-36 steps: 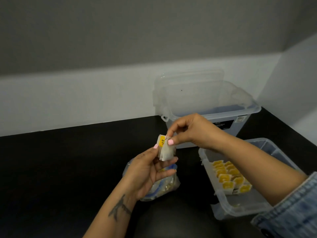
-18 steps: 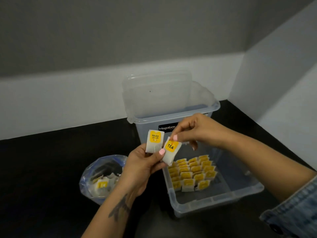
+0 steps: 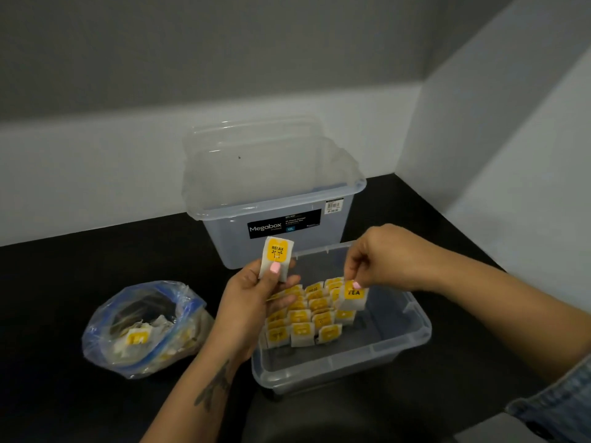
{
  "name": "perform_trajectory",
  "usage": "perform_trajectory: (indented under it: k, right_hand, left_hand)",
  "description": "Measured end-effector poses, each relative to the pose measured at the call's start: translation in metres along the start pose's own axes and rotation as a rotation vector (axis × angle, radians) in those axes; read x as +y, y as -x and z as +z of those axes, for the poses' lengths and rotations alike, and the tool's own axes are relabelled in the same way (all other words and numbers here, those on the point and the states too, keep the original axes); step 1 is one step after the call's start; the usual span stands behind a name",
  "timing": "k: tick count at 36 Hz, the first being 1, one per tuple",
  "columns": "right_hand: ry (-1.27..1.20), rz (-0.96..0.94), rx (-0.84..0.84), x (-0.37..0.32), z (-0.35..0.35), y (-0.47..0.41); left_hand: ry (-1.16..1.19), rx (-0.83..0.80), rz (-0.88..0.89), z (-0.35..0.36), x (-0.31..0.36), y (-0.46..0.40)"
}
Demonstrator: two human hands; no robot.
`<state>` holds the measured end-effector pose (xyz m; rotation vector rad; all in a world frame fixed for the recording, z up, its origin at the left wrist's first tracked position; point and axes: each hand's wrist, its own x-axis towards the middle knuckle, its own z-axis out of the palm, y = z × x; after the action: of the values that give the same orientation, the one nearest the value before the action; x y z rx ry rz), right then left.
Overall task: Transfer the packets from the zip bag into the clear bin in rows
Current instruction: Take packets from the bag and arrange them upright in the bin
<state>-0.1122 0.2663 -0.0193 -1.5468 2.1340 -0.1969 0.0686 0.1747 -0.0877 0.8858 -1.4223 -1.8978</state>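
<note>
A shallow clear bin sits on the black counter, with several white packets with yellow labels standing in rows at its left half. My left hand holds a packet marked RELAX upright under its thumb, above the bin's left rim. My right hand pinches a packet marked TEA by its top, hanging over the right end of the rows. The open zip bag lies to the left with more packets inside.
A tall clear Megabox bin with its lid leaning inside stands right behind the shallow bin. White walls meet at the back right corner. Black counter stretches to the left and front.
My right hand pulled the TEA packet away from my left hand and carried it right and down over the bin. My left hand still holds the RELAX packet. The view shifted right.
</note>
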Motion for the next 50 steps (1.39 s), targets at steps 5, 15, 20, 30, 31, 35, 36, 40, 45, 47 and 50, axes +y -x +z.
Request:
perform_trajectory:
  k: [5, 15, 20, 30, 31, 35, 36, 40, 45, 47, 50]
  right_hand:
    - [0.307, 0.008, -0.061, 0.009, 0.025, -0.005]
    - [0.503, -0.018, -0.086, 0.016, 0.068, -0.024]
    - [0.445, -0.031, -0.016, 0.016, 0.074, -0.026]
    - [0.384, -0.008, -0.048, 0.02, 0.072, -0.028]
    - [0.356, 0.001, -0.047, 0.02, 0.068, -0.027]
    - [0.178, 0.012, 0.038, 0.02, 0.043, -0.025]
    - [0.106, 0.008, 0.06, 0.02, 0.035, -0.023]
    - [-0.252, -0.062, 0.053, 0.013, 0.009, -0.018]
    - [-0.269, -0.111, 0.145, 0.005, 0.003, -0.015]
    - [-0.193, -0.088, 0.176, 0.005, 0.003, -0.014]
    - [-0.062, -0.03, 0.191, 0.01, 0.0, -0.015]
  left_hand:
    - [0.003, -0.002, 0.016, 0.006, -0.001, 0.004]
    - [-0.029, 0.007, 0.046, 0.007, -0.005, 0.01]
    - [-0.022, 0.004, 0.058, 0.007, -0.005, 0.014]
    - [-0.039, -0.016, -0.022, 0.012, -0.014, 0.011]
    - [-0.05, -0.018, -0.029, 0.012, -0.015, 0.01]
    - [-0.116, -0.032, -0.038, 0.016, -0.016, 0.007]
    - [-0.137, -0.038, -0.035, 0.017, -0.016, 0.006]
    - [-0.271, -0.052, 0.019, 0.025, -0.015, 0.004]
    - [-0.455, -0.058, 0.103, 0.035, -0.016, -0.002]
    - [-0.552, -0.047, 0.126, 0.038, -0.017, -0.004]
    - [-0.642, -0.033, 0.135, 0.037, -0.017, -0.005]
